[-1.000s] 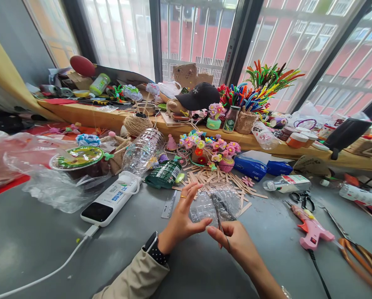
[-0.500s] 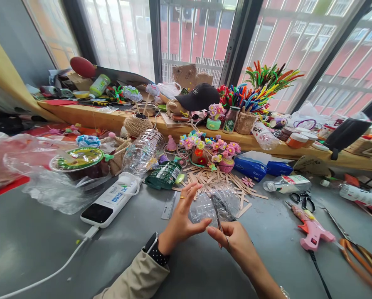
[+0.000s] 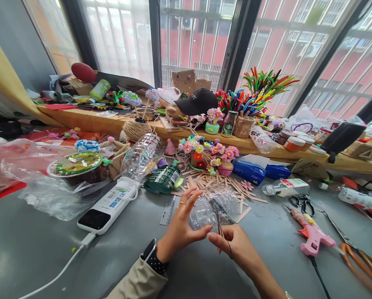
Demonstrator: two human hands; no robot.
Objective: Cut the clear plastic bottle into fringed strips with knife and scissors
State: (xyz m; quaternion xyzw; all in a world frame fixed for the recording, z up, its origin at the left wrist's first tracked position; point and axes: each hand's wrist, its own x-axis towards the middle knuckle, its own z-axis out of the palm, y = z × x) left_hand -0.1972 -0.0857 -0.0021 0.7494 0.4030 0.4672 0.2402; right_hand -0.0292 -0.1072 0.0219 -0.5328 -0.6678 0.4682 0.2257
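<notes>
Near the middle of the table is a clear, ribbed piece of plastic bottle [image 3: 201, 211]. My left hand [image 3: 180, 224] is curved round its left and near side, thumb below and fingers above. My right hand [image 3: 239, 245] grips a pair of metal scissors [image 3: 218, 218] by the handles, thumb on top. The scissor blades point away from me and lie against the plastic; how far they reach into it is hard to see. A small transparent ruler [image 3: 167, 211] lies left of my left hand.
Wooden craft sticks [image 3: 201, 180] are scattered behind the plastic. A pink glue gun [image 3: 312, 236], orange-handled scissors [image 3: 354, 253] and small black-handled pliers [image 3: 303, 204] lie to the right. On the left are a white cabled device [image 3: 107, 207] and a lidded bowl [image 3: 76, 166].
The view has shifted slightly. Both hands, the scissors and the plastic keep nearly the same places relative to one another.
</notes>
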